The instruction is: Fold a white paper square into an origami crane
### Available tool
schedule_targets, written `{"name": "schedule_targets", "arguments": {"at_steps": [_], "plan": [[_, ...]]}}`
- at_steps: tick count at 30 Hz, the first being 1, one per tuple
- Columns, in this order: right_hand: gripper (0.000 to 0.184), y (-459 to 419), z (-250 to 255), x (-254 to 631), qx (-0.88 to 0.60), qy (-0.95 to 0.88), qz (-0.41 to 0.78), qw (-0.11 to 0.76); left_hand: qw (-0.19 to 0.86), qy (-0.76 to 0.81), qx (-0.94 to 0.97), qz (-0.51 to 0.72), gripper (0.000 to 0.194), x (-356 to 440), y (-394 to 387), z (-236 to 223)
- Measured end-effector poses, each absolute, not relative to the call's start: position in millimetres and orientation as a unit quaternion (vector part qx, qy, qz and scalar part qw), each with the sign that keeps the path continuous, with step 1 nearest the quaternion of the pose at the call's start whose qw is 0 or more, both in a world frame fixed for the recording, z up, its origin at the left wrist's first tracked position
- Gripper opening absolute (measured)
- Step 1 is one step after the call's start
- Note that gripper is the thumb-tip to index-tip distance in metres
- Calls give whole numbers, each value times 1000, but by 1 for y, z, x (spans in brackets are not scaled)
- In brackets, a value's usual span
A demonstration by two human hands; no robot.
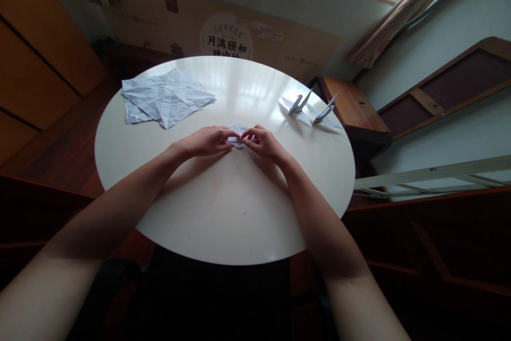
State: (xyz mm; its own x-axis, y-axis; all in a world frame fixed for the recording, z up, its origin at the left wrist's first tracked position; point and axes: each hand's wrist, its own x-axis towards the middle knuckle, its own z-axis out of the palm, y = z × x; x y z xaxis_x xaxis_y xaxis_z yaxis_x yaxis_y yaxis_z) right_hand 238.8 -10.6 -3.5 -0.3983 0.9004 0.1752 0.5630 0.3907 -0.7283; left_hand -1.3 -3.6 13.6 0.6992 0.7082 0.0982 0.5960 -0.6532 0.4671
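Note:
A small folded piece of pale paper [238, 135] lies near the middle of the round white table [223, 213]. My left hand [207, 141] pinches its left side with closed fingertips. From the other side, my right hand [261, 141] grips the paper's right edge, fingers pressed together. Most of the paper is hidden under my fingers. Both forearms reach in from the near edge.
A loose stack of creased pale paper sheets [165, 97] lies at the table's far left. Two folded paper cranes [297, 104] [325, 112] stand at the far right. A wooden side table [353, 107] sits beyond the right rim, with wooden furniture around.

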Motion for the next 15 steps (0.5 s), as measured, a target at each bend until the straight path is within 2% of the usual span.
{"name": "schedule_targets", "arguments": {"at_steps": [15], "plan": [[14,-11,-2,238,-473,-780,297,282,215,358,898,137,43,-2,-4,14]]}}
